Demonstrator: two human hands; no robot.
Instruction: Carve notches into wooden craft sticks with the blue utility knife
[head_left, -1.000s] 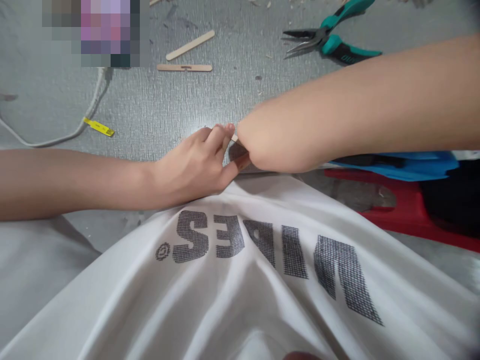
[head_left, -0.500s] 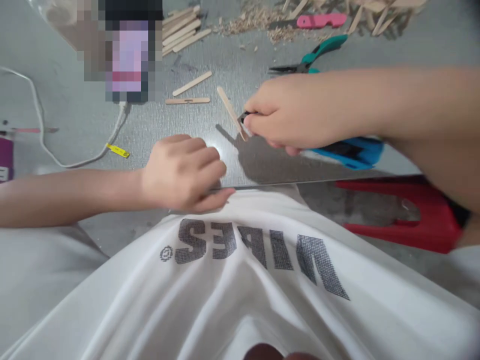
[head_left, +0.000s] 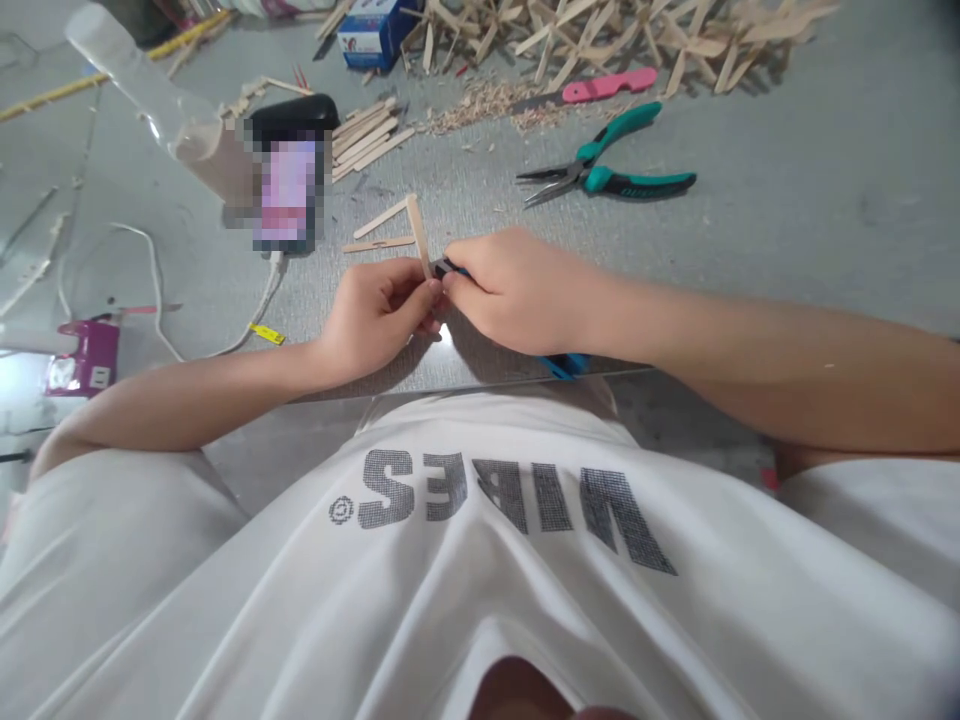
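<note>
Near the table's front edge, my left hand (head_left: 379, 320) pinches the lower end of a wooden craft stick (head_left: 418, 232), which stands up tilted from the fingers. My right hand (head_left: 517, 290) is wrapped around blue-handled pliers (head_left: 564, 365); most of the tool is hidden in the palm. Its dark jaws (head_left: 444, 268) come out by the thumb and meet the stick close to my left fingertips. Just behind the hands lie two more craft sticks, a plain one (head_left: 379, 219) and one with a notch or slot (head_left: 375, 245).
Teal-handled needle-nose pliers (head_left: 585, 175) lie spread beyond my right hand. Farther back are a pink-handled blade (head_left: 609, 86), wood shavings (head_left: 480, 108), a stick pile (head_left: 367, 140), star-shaped stick assemblies (head_left: 600, 35) and a blue box (head_left: 377, 35). A phone (head_left: 289, 190) with a white cable (head_left: 268, 295) sits left.
My left hand has moved from the table edge to the craft stick and now pinches it. The right hand has come left and lower with the pliers. The view takes in more of the table.
</note>
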